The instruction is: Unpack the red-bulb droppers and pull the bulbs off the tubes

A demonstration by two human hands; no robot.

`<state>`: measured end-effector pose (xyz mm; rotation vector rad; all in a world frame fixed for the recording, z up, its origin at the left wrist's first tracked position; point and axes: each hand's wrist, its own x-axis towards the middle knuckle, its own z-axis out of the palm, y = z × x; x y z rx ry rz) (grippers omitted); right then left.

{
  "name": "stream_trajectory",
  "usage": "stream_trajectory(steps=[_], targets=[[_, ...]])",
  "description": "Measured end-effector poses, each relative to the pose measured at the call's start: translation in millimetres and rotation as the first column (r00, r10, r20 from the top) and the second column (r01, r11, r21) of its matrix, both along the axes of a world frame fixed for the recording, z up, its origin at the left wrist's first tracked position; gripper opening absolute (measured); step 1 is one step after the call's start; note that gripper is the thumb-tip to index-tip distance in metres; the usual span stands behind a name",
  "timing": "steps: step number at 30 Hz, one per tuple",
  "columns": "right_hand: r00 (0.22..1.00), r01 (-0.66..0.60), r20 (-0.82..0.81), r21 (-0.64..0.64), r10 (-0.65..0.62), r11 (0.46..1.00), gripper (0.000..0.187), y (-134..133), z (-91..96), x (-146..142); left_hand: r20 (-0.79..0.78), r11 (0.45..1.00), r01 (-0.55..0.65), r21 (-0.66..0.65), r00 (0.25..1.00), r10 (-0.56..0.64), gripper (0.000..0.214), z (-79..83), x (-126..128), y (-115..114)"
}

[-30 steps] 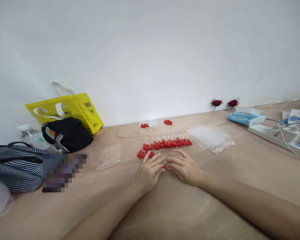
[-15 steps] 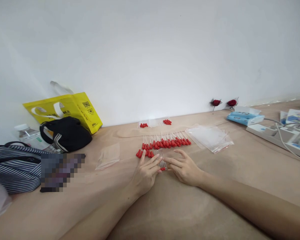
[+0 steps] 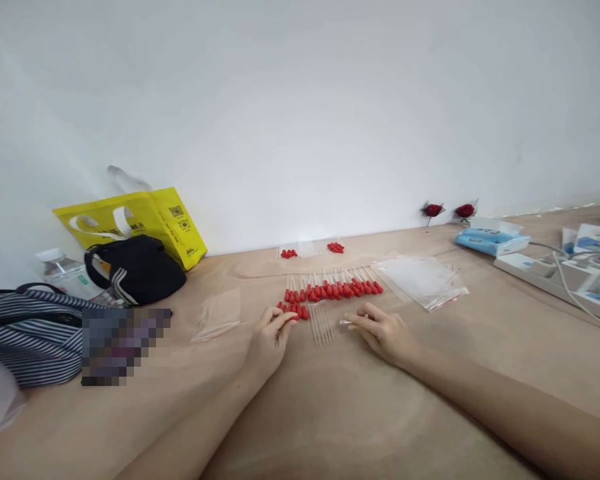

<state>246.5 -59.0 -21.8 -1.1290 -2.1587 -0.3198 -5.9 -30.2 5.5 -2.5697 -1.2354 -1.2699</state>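
A small, red, rubber-looking bulb (image 3: 294, 317) is being pinched between the thumb and fingertips of the left hand (image 3: 271, 333), beside a loose cluster of similar red bulbs (image 3: 301, 309) on the tan tabletop (image 3: 360, 413). What is seemingly a slender, pale, see-through tube (image 3: 345, 323) is being gripped by the fingertips of the right hand (image 3: 389, 337). Between the hands, several thin, clear, straight tubes (image 3: 322, 325) are lying side by side.

Judging by its soft look, the bulb is calling for a light pinch, so that it is not being squashed out of shape. The held tube, probably slippery, is calling for a firm but unbending grip near its tip. Both hands are best being kept low and steady, so that the neighbouring pieces are not being knocked askew.

The held tube is pointing leftward, toward the left hand, its long axis running roughly crosswise; its other end is being hidden by the fingers. Which way the bulb is facing cannot be told. The loose tubes are running away from the person, far ends leaning slightly left. Beyond, in a row of red-ended clear stems (image 3: 335, 291), the red ends are facing the person, and the stems are pointing toward the white wall (image 3: 300, 133).
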Motion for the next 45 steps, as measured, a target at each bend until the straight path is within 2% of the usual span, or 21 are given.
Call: stream_trajectory(steps=[5, 7, 9, 13, 16, 19, 22, 26, 28, 31, 36, 39, 42, 45], targets=[[0.997, 0.032, -0.061, -0.096, -0.038, 0.995, 0.039, 10, -2.5, -6, 0.144, 0.967, -0.226, -0.121, 0.959, 0.243, 0.027, 5.1, -18, 21], [0.992, 0.022, -0.117, -0.133, -0.037, 0.991, 0.033, 13, -2.3, -9, 0.203, 0.931, -0.281, -0.233, 0.922, 0.329, 0.028, 5.1, -26, 31], [0.986, 0.031, -0.156, -0.158, -0.056, 0.987, 0.023, 15, -2.4, -13, 0.263, 0.899, -0.279, -0.337, 0.889, 0.374, 0.027, 3.2, -30, 38], [0.978, 0.018, -0.202, -0.148, -0.048, 0.989, 0.018, 19, -4.3, -21, 0.317, 0.893, -0.232, -0.386, 0.875, 0.365, 0.029, -2.8, -26, 44], [0.97, -0.065, -0.243, -0.137, 0.03, 0.988, 0.018, 20, -3.5, -26, 0.286, 0.906, -0.202, -0.371, 0.903, 0.319, 0.032, -4.3, -20, 44], [0.967, -0.134, -0.242, -0.2, 0.084, 0.97, 0.016, 18, 1.4, -28, 0.203, 0.905, -0.183, -0.385, 0.939, 0.276, 0.031, -2.7, -16, 41], [0.969, -0.175, -0.219, -0.266, 0.117, 0.948, 0.022, 15, 6.6, -28, 0.118, 0.895, -0.201, -0.398, 0.956, 0.268, 0.03, -0.3, -16, 37], [0.971, -0.196, -0.193, -0.302, 0.141, 0.933, 0.031, 12, 9.8, -25, 0.105, 0.887, -0.269, -0.375, 0.939, 0.329, 0.034, 3.2, -18, 37], [0.974, -0.192, -0.175, -0.32, 0.141, 0.928, 0.034, 9, 10.7, -22, 0.078, 0.842, -0.309, -0.442, 0.922, 0.379, 0.033, 6.3, -18, 44], [0.984, -0.166, -0.123, -0.349, 0.131, 0.922, 0.037, 4, 12.9, -14, 0.007, 0.742, -0.348, -0.573, 0.903, 0.429, 0.028, 13.0, -16, 64], [0.991, -0.137, -0.054, -0.332, 0.126, 0.933, 0.038, -2, 17.8, -1, -0.118, 0.592, -0.389, -0.706, 0.888, 0.443, 0.023, 21.6, -1, 103], [0.988, -0.149, -0.023, -0.312, 0.15, 0.938, 0.037, -2, 18.6, 4, -0.164, 0.513, -0.377, -0.771, 0.896, 0.412, 0.02, 22.9, 9, 114], [0.988, -0.143, 0.004, -0.318, 0.152, 0.937, 0.037, -2, 16.2, 6, -0.178, 0.455, -0.358, -0.816, 0.903, 0.391, 0.019, 24.5, 15, 114], [0.989, -0.141, -0.01, -0.329, 0.146, 0.934, 0.037, -2, 12.2, 7, -0.166, 0.448, -0.343, -0.826, 0.906, 0.389, 0.029, 29.7, 16, 110]])
